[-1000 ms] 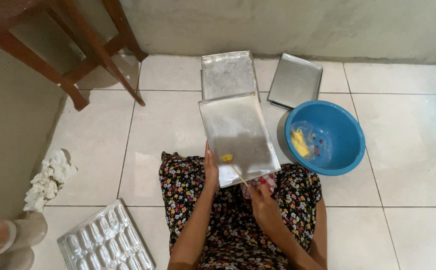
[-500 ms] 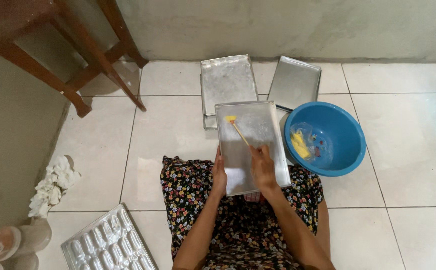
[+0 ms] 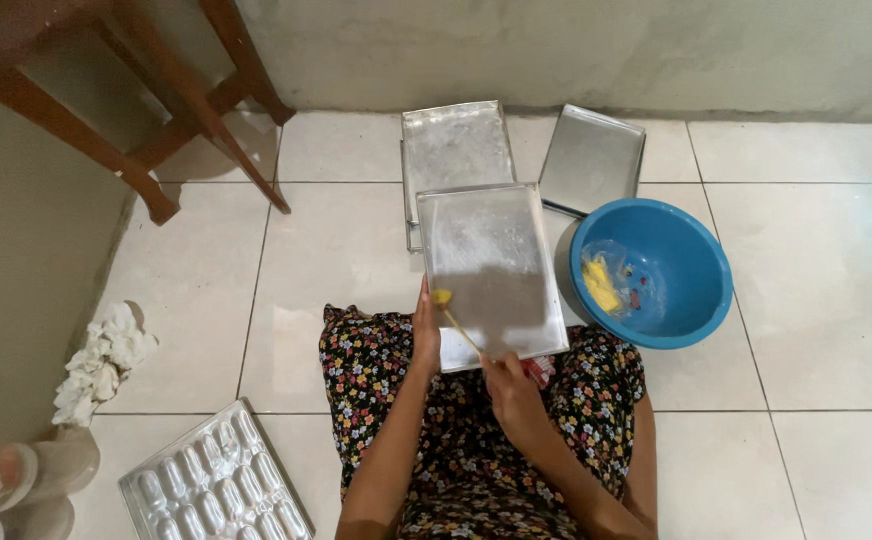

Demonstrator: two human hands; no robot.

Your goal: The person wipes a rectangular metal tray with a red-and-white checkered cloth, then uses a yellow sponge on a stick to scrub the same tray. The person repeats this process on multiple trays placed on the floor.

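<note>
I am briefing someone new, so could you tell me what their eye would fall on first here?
The bright blue basin on the white floor tiles, right of the lap. Next, the metal tray over the flowered dress, steadied by the left hand while the right hand holds a yellow-tipped brush.

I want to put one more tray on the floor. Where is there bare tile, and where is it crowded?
Bare tile lies right of the blue basin, and on the left between the wooden legs, the white cloth and the held tray. It is crowded ahead: two flat trays lie by the wall, against the basin.
</note>
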